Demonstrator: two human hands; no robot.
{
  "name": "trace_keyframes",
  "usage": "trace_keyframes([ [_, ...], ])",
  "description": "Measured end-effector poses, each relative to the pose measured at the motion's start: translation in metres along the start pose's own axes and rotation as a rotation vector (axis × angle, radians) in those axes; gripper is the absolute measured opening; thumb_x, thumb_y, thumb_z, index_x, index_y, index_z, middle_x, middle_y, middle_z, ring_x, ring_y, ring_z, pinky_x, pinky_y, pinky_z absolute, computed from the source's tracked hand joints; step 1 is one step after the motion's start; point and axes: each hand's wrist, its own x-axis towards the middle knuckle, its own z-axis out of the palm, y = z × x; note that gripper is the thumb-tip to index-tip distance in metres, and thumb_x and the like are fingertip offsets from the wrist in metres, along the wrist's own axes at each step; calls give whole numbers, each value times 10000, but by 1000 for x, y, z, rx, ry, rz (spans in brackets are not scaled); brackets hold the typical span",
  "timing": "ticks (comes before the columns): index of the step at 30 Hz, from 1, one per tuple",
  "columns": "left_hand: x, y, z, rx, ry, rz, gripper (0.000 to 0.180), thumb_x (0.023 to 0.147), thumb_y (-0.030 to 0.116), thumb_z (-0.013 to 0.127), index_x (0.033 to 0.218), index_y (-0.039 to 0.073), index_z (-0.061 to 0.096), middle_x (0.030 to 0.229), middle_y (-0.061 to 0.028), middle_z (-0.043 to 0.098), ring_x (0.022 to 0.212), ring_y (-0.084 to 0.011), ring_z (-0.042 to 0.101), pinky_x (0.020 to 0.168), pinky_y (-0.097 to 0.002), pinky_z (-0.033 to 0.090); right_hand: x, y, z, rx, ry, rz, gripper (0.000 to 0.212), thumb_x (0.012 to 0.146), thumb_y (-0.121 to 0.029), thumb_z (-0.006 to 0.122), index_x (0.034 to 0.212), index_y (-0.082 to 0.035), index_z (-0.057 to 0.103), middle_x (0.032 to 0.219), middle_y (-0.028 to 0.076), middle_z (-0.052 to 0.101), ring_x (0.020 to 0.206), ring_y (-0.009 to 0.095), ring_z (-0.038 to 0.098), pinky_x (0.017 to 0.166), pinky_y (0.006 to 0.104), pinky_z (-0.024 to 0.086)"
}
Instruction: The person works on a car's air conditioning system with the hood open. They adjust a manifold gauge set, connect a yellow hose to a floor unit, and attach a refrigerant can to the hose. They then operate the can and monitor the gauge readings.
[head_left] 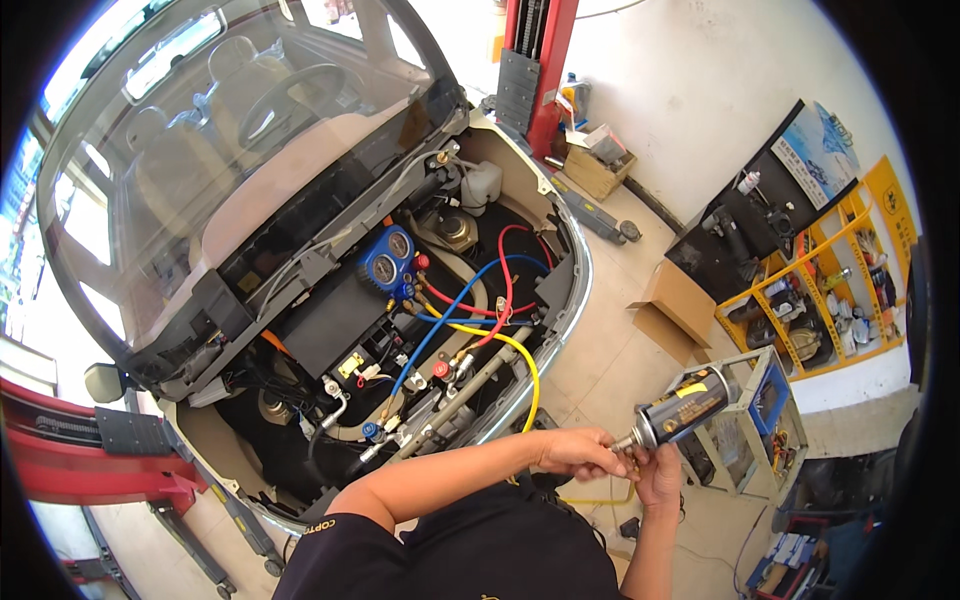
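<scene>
A dark aerosol-style can [688, 405] with yellow markings lies tilted in the air, its base toward the upper right. A metal can tap valve [628, 440] is fitted on its lower left end. My left hand [580, 453] is closed on this valve with bent fingers. My right hand [660, 476] closes round the valve just below the can's rim; its exact grip is partly hidden. A yellow hose [533, 385] runs from a blue manifold gauge set [390, 262] over the car's front edge, and reappears below my hands. Red [510, 280] and blue [462, 295] hoses cross in the engine bay.
The car's open front bay [330, 340] is at left, between red lift posts [538, 70]. Around the right side stand a metal trolley [735, 470], an open cardboard box [675, 310], a yellow shelf rack [815, 285] and a tool box [790, 560].
</scene>
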Motion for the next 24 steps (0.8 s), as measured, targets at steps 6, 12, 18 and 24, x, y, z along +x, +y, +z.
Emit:
trace_keyframes([
  [6,15,-14,-34,1049,503,55,158,826,104,598,974,48,610,775,-163,676,743,-398,670,622,-528,511,12,37,50,-114,320,-42,328,934,-206,690,1204,-114,526,776,-20,500,722,111,520,510,231,366],
  [12,5,-8,-29,26,280,-73,358,977,406,604,1001,48,597,728,-54,646,591,-187,611,537,-326,471,23,14,21,-109,269,-43,291,968,-353,648,916,-91,533,643,-42,402,606,108,496,437,210,310],
  [18,-24,40,4,-698,-4,-185,553,1020,568,448,967,46,623,760,-39,624,609,-92,541,565,-236,431,6,13,11,-173,150,-286,534,941,-183,667,1407,-5,479,671,-31,474,595,91,497,474,223,363],
  [24,-22,45,-14,709,423,552,303,924,209,678,1124,20,551,926,-95,612,793,-235,613,706,-348,509,-11,-16,31,39,-187,-235,729,857,-417,744,1427,-92,426,1280,96,593,1123,245,593,686,389,587],
])
